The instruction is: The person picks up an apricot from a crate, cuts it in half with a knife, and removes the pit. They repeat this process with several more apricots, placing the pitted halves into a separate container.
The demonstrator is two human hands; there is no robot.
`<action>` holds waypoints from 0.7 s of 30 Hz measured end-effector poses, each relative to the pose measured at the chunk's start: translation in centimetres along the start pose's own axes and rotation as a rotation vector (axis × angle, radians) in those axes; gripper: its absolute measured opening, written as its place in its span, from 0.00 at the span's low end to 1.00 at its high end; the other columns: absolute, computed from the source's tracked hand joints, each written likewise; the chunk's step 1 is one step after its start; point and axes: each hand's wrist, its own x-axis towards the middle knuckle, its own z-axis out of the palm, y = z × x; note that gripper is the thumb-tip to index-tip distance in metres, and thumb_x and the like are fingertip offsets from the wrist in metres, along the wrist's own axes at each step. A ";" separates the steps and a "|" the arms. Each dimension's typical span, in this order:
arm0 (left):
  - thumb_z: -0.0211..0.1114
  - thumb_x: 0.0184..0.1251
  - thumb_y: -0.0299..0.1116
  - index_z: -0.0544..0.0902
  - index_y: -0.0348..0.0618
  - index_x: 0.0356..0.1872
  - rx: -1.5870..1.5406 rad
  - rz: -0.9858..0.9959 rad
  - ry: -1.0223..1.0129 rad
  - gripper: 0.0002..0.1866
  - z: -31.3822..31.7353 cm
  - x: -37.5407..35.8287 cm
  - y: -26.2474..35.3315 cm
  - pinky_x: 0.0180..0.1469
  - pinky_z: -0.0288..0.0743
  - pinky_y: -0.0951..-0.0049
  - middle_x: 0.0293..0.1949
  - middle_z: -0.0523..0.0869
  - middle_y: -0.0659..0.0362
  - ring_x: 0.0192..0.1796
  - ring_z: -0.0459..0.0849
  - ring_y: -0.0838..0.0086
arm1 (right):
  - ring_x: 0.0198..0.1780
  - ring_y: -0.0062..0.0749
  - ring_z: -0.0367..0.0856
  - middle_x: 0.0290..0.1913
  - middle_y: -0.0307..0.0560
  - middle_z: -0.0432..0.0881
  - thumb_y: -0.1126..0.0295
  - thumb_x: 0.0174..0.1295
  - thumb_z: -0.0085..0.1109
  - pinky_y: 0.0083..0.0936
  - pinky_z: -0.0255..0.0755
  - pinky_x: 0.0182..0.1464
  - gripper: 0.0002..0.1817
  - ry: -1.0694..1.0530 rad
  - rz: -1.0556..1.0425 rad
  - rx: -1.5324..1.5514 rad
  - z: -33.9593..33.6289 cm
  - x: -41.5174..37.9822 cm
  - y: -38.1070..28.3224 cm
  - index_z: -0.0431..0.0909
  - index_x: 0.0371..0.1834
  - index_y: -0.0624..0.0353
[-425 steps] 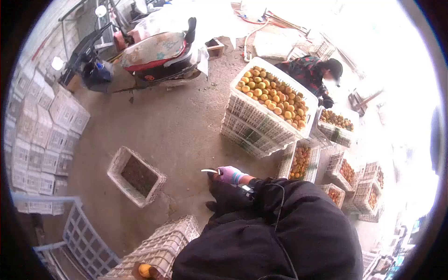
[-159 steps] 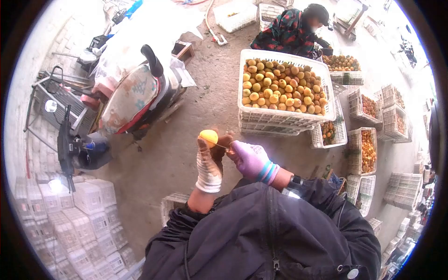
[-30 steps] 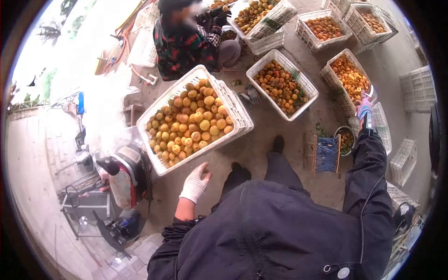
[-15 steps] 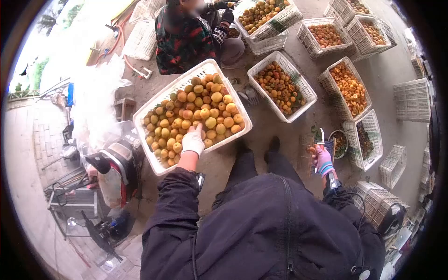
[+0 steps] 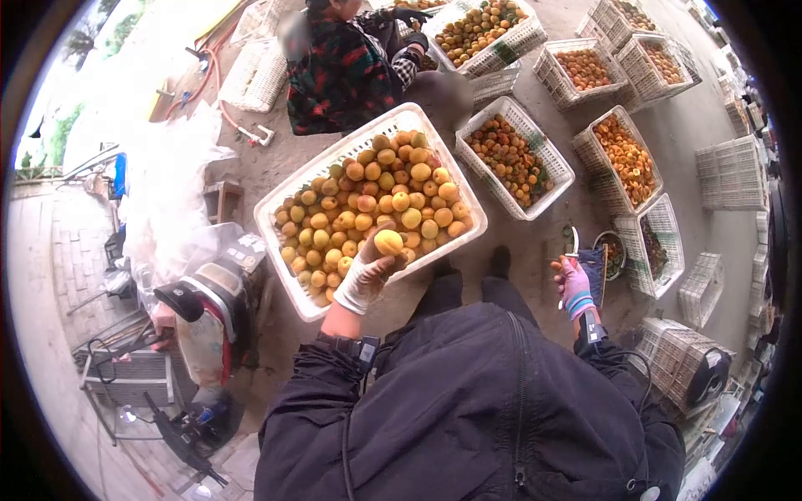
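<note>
My left hand (image 5: 365,275), in a white glove, holds a yellow-orange apricot (image 5: 388,242) just above the near edge of a big white crate (image 5: 288,272) heaped with whole apricots. My right hand (image 5: 573,282), in a purple glove, grips a small knife (image 5: 572,243) with its blade pointing up, off to the right above a blue stool (image 5: 596,265). My black jacket fills the lower middle of the view.
Another person in a patterned jacket (image 5: 342,71) sits beyond the big crate. Several white crates of cut fruit (image 5: 516,159) stand to the right, with a small bowl (image 5: 615,250) near the stool. A scooter (image 5: 200,317) stands at the left.
My left hand has lifted one apricot out of the big crate and drawn it back toward me. My right hand has stayed near the stool with the knife.
</note>
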 end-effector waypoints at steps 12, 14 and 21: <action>0.74 0.55 0.35 0.58 0.44 0.72 -0.128 -0.008 -0.296 0.44 1.9 -1.2 3.1 0.45 0.78 0.78 0.55 0.78 0.53 0.47 0.82 0.72 | 0.18 0.17 0.72 0.36 0.40 0.85 0.60 0.67 0.58 0.14 0.57 0.14 0.10 0.056 -0.022 0.037 1.3 -1.7 3.1 0.74 0.45 0.50; 0.73 0.56 0.36 0.63 0.42 0.68 0.156 0.003 -0.236 0.40 4.2 -1.1 4.0 0.46 0.75 0.79 0.51 0.79 0.58 0.44 0.80 0.75 | 0.18 0.18 0.73 0.36 0.42 0.85 0.58 0.68 0.57 0.14 0.58 0.14 0.12 0.052 -0.042 0.071 1.1 -2.1 2.9 0.74 0.49 0.51; 0.75 0.54 0.28 0.69 0.45 0.64 0.433 0.199 -0.274 0.35 8.1 1.0 2.4 0.56 0.71 0.78 0.51 0.79 0.63 0.52 0.77 0.79 | 0.20 0.14 0.71 0.33 0.40 0.82 0.52 0.70 0.53 0.13 0.58 0.20 0.19 -0.096 -0.292 -0.062 3.6 -5.4 -1.6 0.75 0.56 0.50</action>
